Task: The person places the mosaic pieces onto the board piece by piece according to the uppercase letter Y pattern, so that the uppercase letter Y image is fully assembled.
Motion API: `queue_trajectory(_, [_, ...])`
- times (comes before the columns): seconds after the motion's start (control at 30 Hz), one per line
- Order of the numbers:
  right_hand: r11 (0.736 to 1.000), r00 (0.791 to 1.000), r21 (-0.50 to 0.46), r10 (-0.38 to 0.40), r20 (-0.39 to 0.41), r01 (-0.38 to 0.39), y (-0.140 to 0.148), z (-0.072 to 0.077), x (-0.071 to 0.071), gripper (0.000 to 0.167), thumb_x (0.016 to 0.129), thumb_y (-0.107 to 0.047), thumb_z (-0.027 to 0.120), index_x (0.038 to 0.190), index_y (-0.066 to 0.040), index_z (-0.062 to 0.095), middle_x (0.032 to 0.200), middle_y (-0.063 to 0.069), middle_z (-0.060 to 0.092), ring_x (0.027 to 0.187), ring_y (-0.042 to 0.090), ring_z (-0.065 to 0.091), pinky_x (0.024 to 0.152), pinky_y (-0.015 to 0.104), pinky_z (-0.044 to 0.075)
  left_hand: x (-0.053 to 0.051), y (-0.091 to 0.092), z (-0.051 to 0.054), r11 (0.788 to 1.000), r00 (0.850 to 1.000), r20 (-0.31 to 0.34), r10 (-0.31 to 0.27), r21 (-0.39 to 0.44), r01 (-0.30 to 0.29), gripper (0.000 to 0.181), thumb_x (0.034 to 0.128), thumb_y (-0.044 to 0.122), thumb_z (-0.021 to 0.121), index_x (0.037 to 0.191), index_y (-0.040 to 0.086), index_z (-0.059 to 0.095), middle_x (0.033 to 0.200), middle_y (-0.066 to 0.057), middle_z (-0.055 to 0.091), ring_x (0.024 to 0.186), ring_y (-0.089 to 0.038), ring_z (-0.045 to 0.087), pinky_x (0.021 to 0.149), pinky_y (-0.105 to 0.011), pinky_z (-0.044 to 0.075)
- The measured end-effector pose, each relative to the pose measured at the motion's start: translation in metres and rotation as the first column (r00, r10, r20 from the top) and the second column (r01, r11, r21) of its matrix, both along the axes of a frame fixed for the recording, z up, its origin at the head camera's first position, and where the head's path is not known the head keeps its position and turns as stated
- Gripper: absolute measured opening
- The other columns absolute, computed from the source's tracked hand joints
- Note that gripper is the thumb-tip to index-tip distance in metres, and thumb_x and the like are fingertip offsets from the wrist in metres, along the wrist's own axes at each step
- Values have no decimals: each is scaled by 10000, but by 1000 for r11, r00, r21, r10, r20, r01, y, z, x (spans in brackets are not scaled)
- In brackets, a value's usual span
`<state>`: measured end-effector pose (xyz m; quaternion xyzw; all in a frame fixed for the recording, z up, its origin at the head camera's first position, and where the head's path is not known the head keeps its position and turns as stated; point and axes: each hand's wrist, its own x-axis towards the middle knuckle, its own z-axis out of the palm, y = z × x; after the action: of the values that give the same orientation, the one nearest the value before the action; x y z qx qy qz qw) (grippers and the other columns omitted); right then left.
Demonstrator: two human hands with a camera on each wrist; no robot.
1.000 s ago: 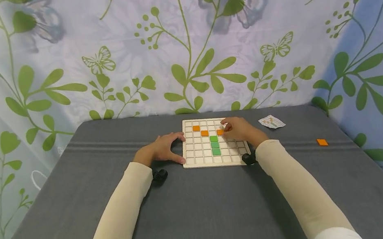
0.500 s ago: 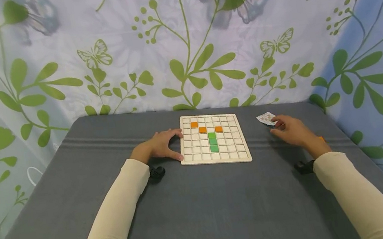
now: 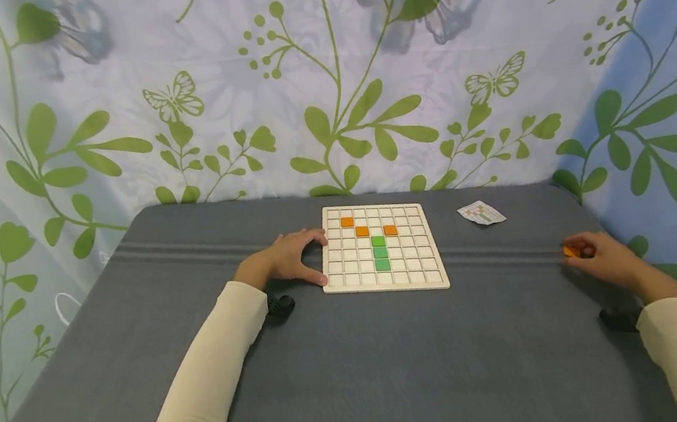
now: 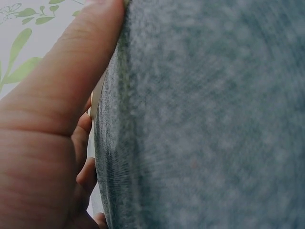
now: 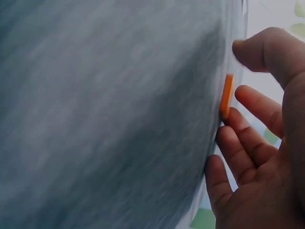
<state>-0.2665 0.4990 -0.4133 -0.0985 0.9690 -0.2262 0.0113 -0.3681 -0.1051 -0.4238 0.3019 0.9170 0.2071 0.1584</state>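
Note:
A pale wooden grid board (image 3: 412,262) lies flat on the grey table, with several orange and green square tiles in its cells. My left hand (image 3: 283,259) rests at the board's left side, thumb and fingers spread apart and touching its edge. At the far right of the table, my right hand (image 3: 605,262) is over a loose orange tile (image 5: 228,95). In the right wrist view, the fingers reach the tile's lower end while the thumb stands apart from it. The left wrist view shows mostly the left thumb (image 4: 62,71) and cloth.
A small printed card (image 3: 481,213) with a coloured grid pattern lies right of the board. The grey cloth-covered table (image 3: 414,367) reaches back to a leaf-patterned curtain (image 3: 256,99). Black wrist bands sit below both hands.
My right hand has moved right, from an orange tile on the board, past the card, to the loose orange tile. My left hand stays at the board's edge.

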Motion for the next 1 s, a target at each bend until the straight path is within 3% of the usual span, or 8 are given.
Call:
queue_trajectory(0.07, [1000, 1000, -4, -12, -12, 12, 6, -1, 3, 432, 967, -82, 692, 1249, 210, 544, 1155, 376, 599, 1002, 467, 602, 671, 202, 497, 0, 0, 0, 1000, 1000, 0, 2, 2, -2, 809, 802, 542, 829, 1443, 202, 471, 1656, 16, 253, 1527, -284, 155, 1188, -611, 48])
queue_trajectory(0.37, [987, 985, 11, -158, 63, 157, 15, -4, 12, 485, 1025, -243, 631, 1239, 182, 542, 1107, 336, 611, 963, 450, 605, 642, 315, 530, 0, -1, 1, 1000, 1000, 2, -4, 5, 4, 806, 803, 536, 831, 1441, 197, 476, 1657, 9, 249, 1527, -289, 153, 1184, -623, 47])
queue_trajectory(0.73, [983, 983, 0, -181, 43, 181, 13, -4, 13, 475, 1018, -287, 637, 1197, 149, 581, 1064, 274, 655, 875, 273, 634, 630, 301, 514, 5, 0, 7, 1000, 1000, 6, -9, 13, 9, 818, 813, 534, 824, 1457, 176, 471, 1658, -6, 250, 1524, -308, 158, 1184, -623, 40])
queue_trajectory(1.0, [980, 980, 9, -197, 30, 197, 13, -6, 12, 443, 1016, -284, 638, 1171, 130, 603, 1040, 272, 665, 881, 353, 644, 629, 341, 518, 3, 0, 4, 1000, 1000, 4, -7, 5, 7, 814, 815, 538, 820, 1457, 181, 469, 1654, -20, 259, 1525, -307, 158, 1183, -625, 56])
